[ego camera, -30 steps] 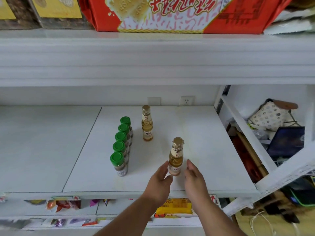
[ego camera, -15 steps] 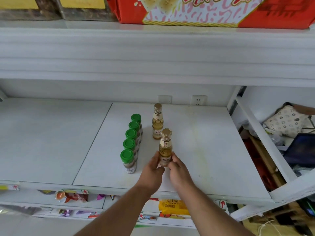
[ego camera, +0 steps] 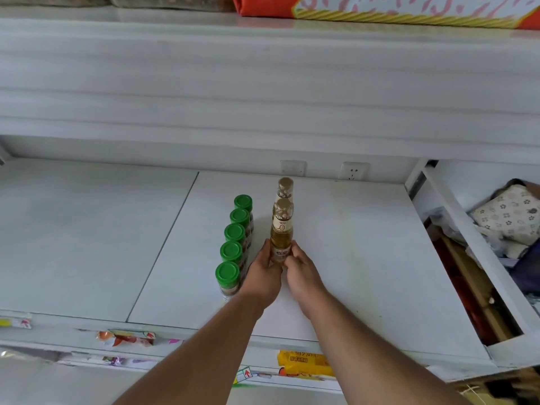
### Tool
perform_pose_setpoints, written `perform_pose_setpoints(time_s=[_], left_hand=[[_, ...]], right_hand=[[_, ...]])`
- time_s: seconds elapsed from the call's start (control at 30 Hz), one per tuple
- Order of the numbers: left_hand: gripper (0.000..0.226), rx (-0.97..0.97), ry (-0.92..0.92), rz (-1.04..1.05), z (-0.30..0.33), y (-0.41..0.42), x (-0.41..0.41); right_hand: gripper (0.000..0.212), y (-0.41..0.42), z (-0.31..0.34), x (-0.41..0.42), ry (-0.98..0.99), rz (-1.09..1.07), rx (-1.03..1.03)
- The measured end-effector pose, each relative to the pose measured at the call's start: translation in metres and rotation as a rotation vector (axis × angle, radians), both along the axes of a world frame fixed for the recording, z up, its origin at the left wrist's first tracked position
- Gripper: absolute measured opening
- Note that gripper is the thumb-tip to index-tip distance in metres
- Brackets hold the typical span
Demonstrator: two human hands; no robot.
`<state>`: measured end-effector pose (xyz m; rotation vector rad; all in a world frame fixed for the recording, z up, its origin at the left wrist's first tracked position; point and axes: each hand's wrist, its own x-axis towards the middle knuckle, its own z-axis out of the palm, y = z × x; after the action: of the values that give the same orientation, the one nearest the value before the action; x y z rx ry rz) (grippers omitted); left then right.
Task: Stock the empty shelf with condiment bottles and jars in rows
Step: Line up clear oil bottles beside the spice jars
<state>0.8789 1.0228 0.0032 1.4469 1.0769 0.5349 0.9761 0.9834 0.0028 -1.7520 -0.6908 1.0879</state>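
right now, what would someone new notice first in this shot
Both hands, the left hand and right hand, grip an amber bottle mid-shelf, right in front of a second amber bottle. Just left stands a straight row of five green-capped jars on the white shelf.

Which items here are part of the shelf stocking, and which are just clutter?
Job:
- front amber bottle, held by left hand and right hand
- rear amber bottle directly behind it
- row of five green-capped jars
- white shelf

Lying about:
- red box on upper shelf
- patterned pouch, right compartment
- wall socket
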Motion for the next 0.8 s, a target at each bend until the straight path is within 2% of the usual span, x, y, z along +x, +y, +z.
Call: perform_pose_setpoints(time_s=[0.23,0.37,0.8], left_hand=[[0.071,-0.002,-0.024,-0.009,-0.0078,-0.0025,-0.0041],[0.064,-0.002,-0.047,-0.02,-0.0083,-0.0022,-0.0008],[0.064,-0.016,-0.025,-0.001,-0.002,0.0031,0.0056]], right_hand=[[0.045,-0.0072,-0.0023,-0.0033,-0.066,-0.041,0.057],[0.051,-0.0043,-0.0022,-0.0058,-0.055,-0.046,0.052],[0.052,0.0011,0.0027,-0.0016,-0.038,-0.053,0.045]])
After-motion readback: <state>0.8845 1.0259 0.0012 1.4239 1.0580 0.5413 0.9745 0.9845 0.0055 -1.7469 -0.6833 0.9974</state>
